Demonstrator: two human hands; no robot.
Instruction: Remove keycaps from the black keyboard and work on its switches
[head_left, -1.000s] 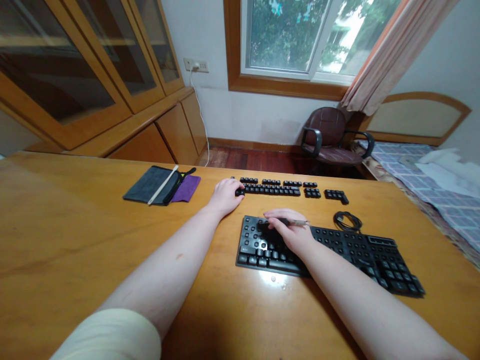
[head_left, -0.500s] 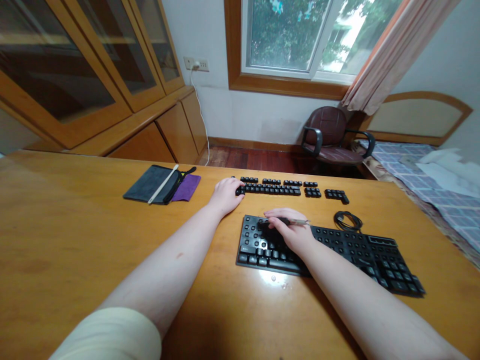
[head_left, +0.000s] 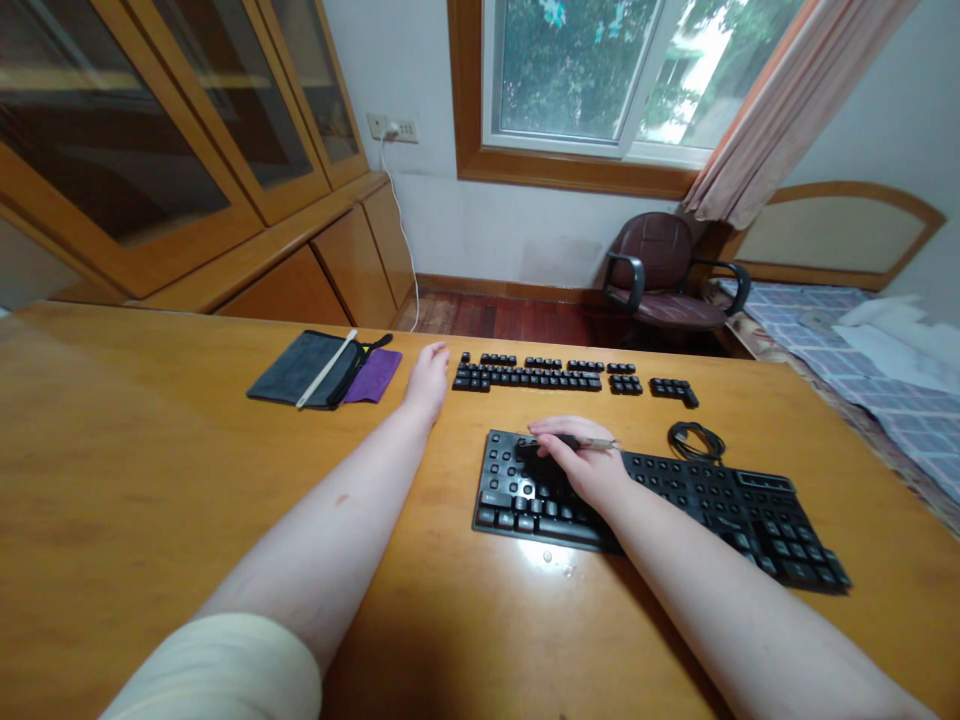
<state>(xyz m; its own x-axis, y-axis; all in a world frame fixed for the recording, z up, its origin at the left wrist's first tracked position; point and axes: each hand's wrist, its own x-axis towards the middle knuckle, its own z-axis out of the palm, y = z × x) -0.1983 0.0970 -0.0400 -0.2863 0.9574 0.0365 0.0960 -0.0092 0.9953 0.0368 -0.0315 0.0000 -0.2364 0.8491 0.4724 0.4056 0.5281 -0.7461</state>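
Near the far side of the desk, my left hand (head_left: 428, 382) rests on edge just left of the rows of loose black keycaps (head_left: 546, 378). Its fingers are stretched out and I see nothing in them. A slim pen-shaped tool (head_left: 596, 443), dark toward the tip and greyish at the back, is gripped in my right hand (head_left: 589, 465). That hand lies over the left part of a black keyboard (head_left: 679, 487). Many upper keys there have no caps, while the lower rows and number pad keep theirs. The tool's tip is hard to make out against the dark keyboard.
Left of the keycaps lie a dark grey cloth pouch (head_left: 296, 372), a thin white stick (head_left: 327, 370) and a purple cloth (head_left: 375, 376). A coiled black cable (head_left: 696, 442) sits behind the keyboard. Beyond the wooden desk (head_left: 187, 480) stands an office chair (head_left: 652, 270).
My left hand has moved left, away from the keycaps, uncovering the left end of their rows. My right hand, its tool and the keyboard have stayed put.
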